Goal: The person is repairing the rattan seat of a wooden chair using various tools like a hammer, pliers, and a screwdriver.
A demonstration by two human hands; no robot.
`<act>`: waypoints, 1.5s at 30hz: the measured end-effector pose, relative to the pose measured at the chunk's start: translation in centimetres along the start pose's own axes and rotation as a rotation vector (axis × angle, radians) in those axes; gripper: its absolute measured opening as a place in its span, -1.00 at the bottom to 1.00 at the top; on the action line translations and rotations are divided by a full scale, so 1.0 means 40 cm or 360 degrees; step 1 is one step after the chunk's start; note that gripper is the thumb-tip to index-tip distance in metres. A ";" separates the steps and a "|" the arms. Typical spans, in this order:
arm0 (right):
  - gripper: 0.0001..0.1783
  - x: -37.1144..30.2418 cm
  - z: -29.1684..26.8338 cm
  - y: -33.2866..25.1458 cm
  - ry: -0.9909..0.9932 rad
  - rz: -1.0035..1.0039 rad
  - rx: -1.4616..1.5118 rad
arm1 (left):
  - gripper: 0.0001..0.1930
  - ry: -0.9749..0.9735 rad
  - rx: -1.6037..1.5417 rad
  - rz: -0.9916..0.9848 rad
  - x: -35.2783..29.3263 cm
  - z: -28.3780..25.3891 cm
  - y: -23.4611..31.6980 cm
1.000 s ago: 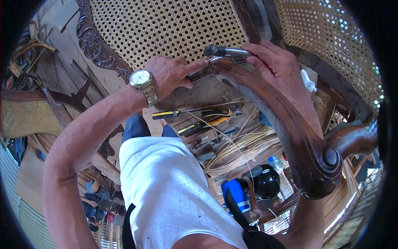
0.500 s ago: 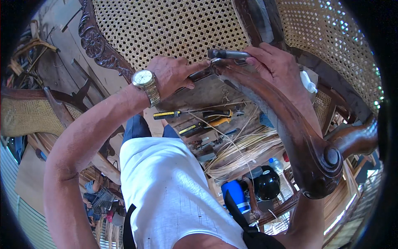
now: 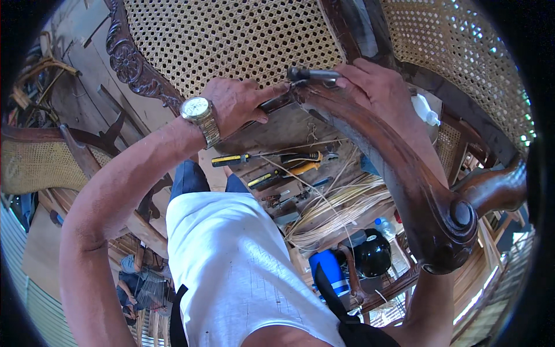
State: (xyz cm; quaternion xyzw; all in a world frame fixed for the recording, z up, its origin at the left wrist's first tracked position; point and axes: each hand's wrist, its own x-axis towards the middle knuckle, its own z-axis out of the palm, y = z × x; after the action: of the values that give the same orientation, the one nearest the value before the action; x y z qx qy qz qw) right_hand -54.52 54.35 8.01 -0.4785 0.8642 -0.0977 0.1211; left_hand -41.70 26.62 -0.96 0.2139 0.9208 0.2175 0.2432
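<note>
A wooden chair with a woven cane seat [image 3: 231,40] stands before me, its dark front rail [image 3: 277,103] running under my left hand [image 3: 231,103]. That hand grips the rail, index finger stretched along the top toward the corner and thumb on the near side; its other fingers are partly hidden. My right hand [image 3: 376,87] is closed round a hammer [image 3: 319,74] with a dark head and metal shaft. The head hovers at the corner by my left fingertip, where the curved armrest [image 3: 399,156] meets the rail. Anything small under that fingertip is hidden.
Below lie a yellow-black screwdriver [image 3: 230,160], pliers [image 3: 306,168] and a bundle of cane strands [image 3: 341,211]. A blue container [image 3: 329,272] and a black round object [image 3: 373,254] stand nearer. A white bottle [image 3: 425,110] is at right. Another cane chair [image 3: 43,159] and people [image 3: 136,283] are at left.
The hammer head has shifted slightly left and tilted a little, with my right hand. My left hand stays on the rail, and the view has moved slightly.
</note>
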 end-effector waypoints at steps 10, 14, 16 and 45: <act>-0.72 0.004 0.006 0.011 -0.0029 -0.0011 -0.0011 | -0.22 0.0031 0.0015 0.0015 0.003 0.006 -0.005; -0.74 0.002 0.004 0.008 0.0109 0.0101 0.0223 | -0.21 0.0049 -0.0037 0.0046 -0.001 0.009 -0.011; -0.74 0.000 -0.004 0.009 0.0020 0.0069 0.0141 | -0.21 0.0047 -0.0040 0.0051 -0.002 0.014 -0.008; -0.73 0.006 0.020 0.053 -0.0051 -0.0009 0.0213 | -0.25 -0.0059 -0.0039 -0.0014 0.001 -0.004 0.001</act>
State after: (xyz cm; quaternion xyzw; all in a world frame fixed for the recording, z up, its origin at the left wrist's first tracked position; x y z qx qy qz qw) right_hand -56.10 55.22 6.63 -0.4732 0.8523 -0.1481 0.1665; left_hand -41.81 26.63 -0.82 0.2107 0.9143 0.2238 0.2638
